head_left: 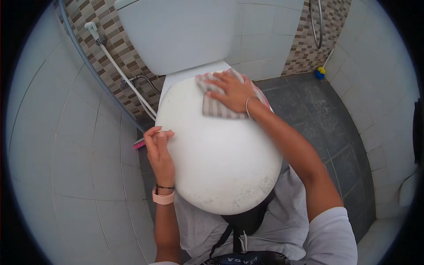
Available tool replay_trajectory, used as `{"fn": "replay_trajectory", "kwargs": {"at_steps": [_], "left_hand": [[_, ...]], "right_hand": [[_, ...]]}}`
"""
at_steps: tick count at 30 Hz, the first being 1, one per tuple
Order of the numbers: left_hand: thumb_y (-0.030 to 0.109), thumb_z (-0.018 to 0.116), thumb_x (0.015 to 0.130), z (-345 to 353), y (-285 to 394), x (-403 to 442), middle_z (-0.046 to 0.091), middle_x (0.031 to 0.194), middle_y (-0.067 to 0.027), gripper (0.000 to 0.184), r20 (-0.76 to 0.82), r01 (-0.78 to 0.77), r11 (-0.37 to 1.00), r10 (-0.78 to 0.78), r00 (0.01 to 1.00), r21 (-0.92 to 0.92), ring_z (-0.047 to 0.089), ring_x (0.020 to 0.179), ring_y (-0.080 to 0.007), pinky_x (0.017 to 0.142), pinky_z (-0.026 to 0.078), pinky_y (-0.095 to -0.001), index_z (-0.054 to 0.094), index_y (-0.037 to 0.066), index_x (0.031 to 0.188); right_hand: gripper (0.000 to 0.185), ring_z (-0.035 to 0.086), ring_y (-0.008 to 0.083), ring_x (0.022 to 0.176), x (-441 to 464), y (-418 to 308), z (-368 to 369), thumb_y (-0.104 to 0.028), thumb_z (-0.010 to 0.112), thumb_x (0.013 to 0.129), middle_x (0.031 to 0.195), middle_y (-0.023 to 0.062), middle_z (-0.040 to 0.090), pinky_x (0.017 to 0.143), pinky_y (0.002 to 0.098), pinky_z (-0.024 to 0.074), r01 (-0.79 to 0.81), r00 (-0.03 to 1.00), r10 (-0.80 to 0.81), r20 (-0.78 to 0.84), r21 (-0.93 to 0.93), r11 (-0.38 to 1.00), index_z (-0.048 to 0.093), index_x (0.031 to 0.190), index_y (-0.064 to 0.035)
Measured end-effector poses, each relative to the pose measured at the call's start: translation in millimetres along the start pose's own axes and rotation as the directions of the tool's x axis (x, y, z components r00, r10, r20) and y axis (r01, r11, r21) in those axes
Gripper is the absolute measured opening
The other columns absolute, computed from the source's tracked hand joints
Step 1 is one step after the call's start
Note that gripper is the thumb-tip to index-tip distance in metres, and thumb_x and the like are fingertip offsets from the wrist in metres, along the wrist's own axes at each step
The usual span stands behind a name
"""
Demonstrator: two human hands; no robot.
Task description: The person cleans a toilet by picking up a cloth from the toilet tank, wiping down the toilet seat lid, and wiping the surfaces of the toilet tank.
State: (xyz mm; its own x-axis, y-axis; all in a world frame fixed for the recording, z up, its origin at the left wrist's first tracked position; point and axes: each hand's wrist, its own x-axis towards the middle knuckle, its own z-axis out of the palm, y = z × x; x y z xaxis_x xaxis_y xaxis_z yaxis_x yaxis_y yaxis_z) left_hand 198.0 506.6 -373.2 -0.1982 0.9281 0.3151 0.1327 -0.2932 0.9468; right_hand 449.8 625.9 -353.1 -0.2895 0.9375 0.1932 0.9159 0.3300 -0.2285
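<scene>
A white toilet lid (216, 154), closed, fills the middle of the view, with dark speckled marks near its front edge. My right hand (232, 92) presses a striped grey-and-pink cloth (216, 107) onto the lid's rear part, and its fingers lie over the fabric. Part of the cloth is hidden beneath that hand. Beside the lid's left edge is my left hand (160, 148), its fingers loosely bent and apart, with nothing visible in them. Whether its fingertips touch the rim I cannot tell.
Behind the lid stands the white cistern (181, 35). A bidet sprayer (92, 32) hangs on the left wall by its hose. A pink-bristled brush (139, 144) is at lower left. A blue-and-yellow brush (320, 73) stands in the far right corner on grey floor tiles (309, 106).
</scene>
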Motion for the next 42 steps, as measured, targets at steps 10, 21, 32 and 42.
{"fn": "replay_trajectory", "kwargs": {"at_steps": [10,21,32,42], "left_hand": [[0.023,0.043,0.106,-2.8,-0.8,4.1,0.064,0.091,-0.0079,0.024,-0.071,0.018,0.983,-0.032,0.997,-0.183,0.064,0.108,-0.0229,0.101,0.048,-0.0346,0.047,0.004,0.12],[0.017,0.043,0.105,-2.9,0.4,0.8,0.062,0.089,-0.0084,0.018,-0.068,-0.042,0.963,0.025,0.997,-0.267,0.063,0.104,-0.0231,0.098,0.049,-0.036,0.047,0.004,0.116],[0.021,0.044,0.105,-6.0,-3.9,1.3,0.061,0.083,-0.008,0.021,-0.088,-0.037,0.917,0.002,0.996,-0.397,0.063,0.096,-0.0192,0.104,0.047,-0.0377,0.048,0.003,0.116],[0.018,0.046,0.105,-9.1,-10.0,0.5,0.065,0.094,-0.0073,0.02,-0.013,-0.059,0.958,0.058,0.998,-0.279,0.062,0.102,-0.0182,0.102,0.045,-0.0359,0.049,0.003,0.117]], "right_hand": [[0.061,0.031,0.0328,0.145,-25.5,68.2,2.2,-0.06,0.045,0.096,0.158,0.0103,0.034,0.116,0.0456,0.0301,-0.033,0.996,0.061,-0.067,0.362,0.931,0.048,0.146,-0.0246],[0.05,0.03,0.037,0.145,-196.4,-4.5,0.5,-0.039,0.056,0.096,0.155,0.0122,0.039,0.116,0.0489,0.0248,-0.133,0.934,0.251,-0.252,0.408,0.903,0.053,0.142,-0.018],[0.055,0.027,0.0337,0.147,-239.5,-104.9,-10.9,-0.049,0.057,0.091,0.156,0.0111,0.036,0.106,0.075,0.0086,-0.036,0.997,0.037,-0.073,0.017,0.999,0.052,0.143,-0.0291],[0.063,0.02,0.03,0.15,-67.2,-65.6,3.5,-0.062,0.039,0.096,0.161,0.0088,0.028,0.109,0.074,0.01,-0.097,0.995,0.096,-0.014,-0.09,0.991,0.038,0.151,-0.0302]]}}
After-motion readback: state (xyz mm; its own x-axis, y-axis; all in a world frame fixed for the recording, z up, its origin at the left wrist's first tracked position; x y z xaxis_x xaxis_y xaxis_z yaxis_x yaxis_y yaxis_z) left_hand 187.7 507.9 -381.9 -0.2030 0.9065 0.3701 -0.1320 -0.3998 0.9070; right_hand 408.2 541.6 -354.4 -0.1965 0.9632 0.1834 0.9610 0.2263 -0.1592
